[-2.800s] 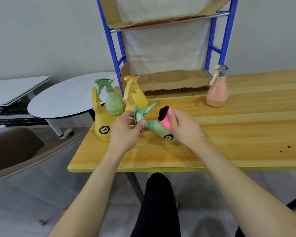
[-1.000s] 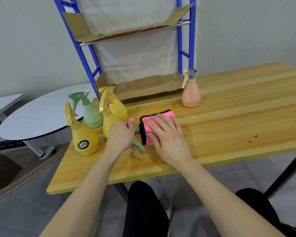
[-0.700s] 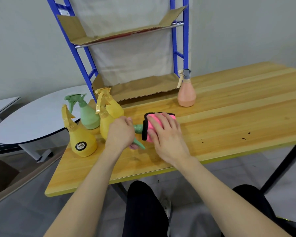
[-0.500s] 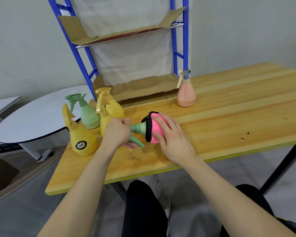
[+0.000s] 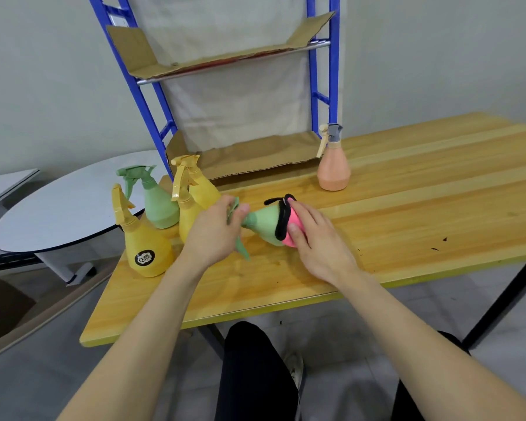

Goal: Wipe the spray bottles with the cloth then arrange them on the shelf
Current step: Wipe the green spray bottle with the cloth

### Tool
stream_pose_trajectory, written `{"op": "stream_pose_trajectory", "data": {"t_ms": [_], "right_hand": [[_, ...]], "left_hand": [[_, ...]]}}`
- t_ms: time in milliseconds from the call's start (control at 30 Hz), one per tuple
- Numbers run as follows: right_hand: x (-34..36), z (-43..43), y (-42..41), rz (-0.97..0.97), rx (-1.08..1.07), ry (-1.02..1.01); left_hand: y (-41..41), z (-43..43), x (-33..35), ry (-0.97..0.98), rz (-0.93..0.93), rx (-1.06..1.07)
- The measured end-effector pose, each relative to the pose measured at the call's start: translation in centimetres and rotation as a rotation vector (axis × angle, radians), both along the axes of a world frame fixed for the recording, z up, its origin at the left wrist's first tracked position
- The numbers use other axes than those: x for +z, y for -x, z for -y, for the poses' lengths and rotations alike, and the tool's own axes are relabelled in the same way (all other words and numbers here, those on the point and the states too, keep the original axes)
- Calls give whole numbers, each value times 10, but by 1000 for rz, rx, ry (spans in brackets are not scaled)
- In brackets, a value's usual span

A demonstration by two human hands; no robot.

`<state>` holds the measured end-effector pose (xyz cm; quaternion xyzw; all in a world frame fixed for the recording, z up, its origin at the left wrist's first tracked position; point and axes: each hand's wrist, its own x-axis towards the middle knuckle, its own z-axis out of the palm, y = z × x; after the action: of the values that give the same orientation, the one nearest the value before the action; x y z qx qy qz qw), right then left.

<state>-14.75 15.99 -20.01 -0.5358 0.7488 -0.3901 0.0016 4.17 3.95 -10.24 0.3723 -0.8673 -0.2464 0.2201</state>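
A green spray bottle (image 5: 263,221) lies on its side just above the wooden table (image 5: 407,214). My left hand (image 5: 214,230) grips its trigger head. My right hand (image 5: 313,235) holds a pink cloth with a black edge (image 5: 287,221) wrapped round the bottle's wide base. To the left stand a yellow bottle with a black label (image 5: 145,244), another green bottle (image 5: 157,199) and two more yellow bottles (image 5: 195,192). An orange bottle (image 5: 333,167) stands near the blue shelf (image 5: 322,95), whose tiers are lined with cardboard (image 5: 255,154).
A white oval table (image 5: 64,208) sits to the left, below the wooden table's level. The table's front edge is close to my legs. A black table leg (image 5: 504,302) runs down at the right. Small dark specks lie on the wood at right.
My right hand has slid the cloth from the bottle's neck down to its base, uncovering the green body. The left hand kept its grip on the trigger head.
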Motion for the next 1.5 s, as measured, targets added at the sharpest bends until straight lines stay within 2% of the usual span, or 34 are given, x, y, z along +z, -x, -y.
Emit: {"op": "stream_pose_trajectory", "data": {"t_ms": [100, 167, 233, 333, 467, 600, 667, 733, 833, 900, 967, 1033, 1100, 1133, 1167, 1233, 1367, 1500], "right_hand": [[13, 10, 5, -98, 44, -6], [23, 19, 5, -152, 91, -7], [27, 24, 5, -111, 126, 7], [21, 25, 11, 154, 178, 28], [16, 39, 13, 530, 106, -36], [33, 54, 15, 496, 97, -55], [44, 56, 9, 470, 145, -2], [50, 58, 2, 349, 175, -3], [43, 57, -4, 188, 175, 51], [36, 55, -7, 111, 139, 41], [31, 53, -11, 8, 46, 33], [26, 53, -20, -71, -58, 72], [23, 52, -30, -122, -117, 107], [22, 50, -34, -148, -127, 121], [22, 46, -37, -172, -126, 128], [17, 38, -40, -194, -77, 127], [2, 15, -35, -70, 86, 73], [11, 17, -33, -71, 83, 37]], "left_hand": [[-1, -1, 8, 134, 39, -249], [0, 1, 12, 223, 70, -303], [0, 4, 16, 252, 92, -319], [-5, 8, 16, 280, 101, -337], [-8, 13, 17, 305, 98, -429], [-6, 17, 19, 362, 126, -538], [-9, 21, 21, 531, 130, -550], [-14, 29, 25, 783, 131, -526], [-21, 32, 25, 1138, 85, -387], [-27, 31, 17, 1203, 64, -285], [-31, 25, 6, 1008, 70, -220], [-34, 15, 4, 636, 37, -125], [-33, 7, 10, 215, -78, -30], [-32, 6, 11, 69, -139, 2], [-31, 4, 13, 20, -170, 17], [-30, 1, 12, 62, -199, 19], [-23, -1, 15, -17, -321, 21], [-20, 13, 22, -35, -203, 28]]}}
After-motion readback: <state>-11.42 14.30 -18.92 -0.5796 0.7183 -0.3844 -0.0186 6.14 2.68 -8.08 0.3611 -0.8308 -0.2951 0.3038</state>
